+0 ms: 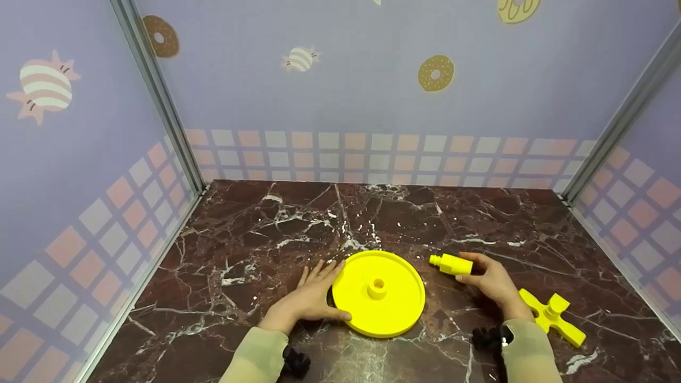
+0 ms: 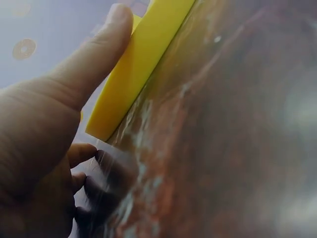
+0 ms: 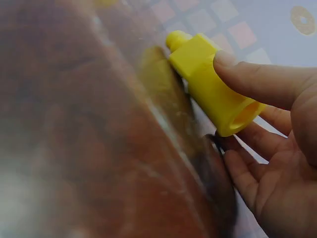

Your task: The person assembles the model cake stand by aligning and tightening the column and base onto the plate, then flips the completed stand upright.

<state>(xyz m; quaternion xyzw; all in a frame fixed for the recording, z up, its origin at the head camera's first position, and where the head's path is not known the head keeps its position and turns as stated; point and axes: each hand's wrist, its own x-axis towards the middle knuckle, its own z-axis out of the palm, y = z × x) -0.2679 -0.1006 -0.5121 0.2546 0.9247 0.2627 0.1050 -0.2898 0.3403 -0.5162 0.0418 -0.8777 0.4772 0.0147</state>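
Note:
A round yellow tray-like disc [image 1: 393,314] with a raised rim and a hollow hub at its centre lies flat on the marble-patterned table. My left hand [image 1: 311,300] rests along its left edge, with the thumb touching the rim and the fingers fairly straight. To the right of the disc, my right hand [image 1: 492,279] pinches a yellow connector piece [image 1: 455,264] between thumb and fingers. Its narrow knob [image 3: 177,39] points left, away from the palm. A round hole [image 3: 245,116] opens at its other end, nearer the palm.
Beside my right wrist a yellow cross-shaped part [image 1: 553,314] with a raised post lies on the table [image 1: 298,213], partly hidden by the wrist. Patterned walls [image 1: 372,106] enclose the table at the back, left and right.

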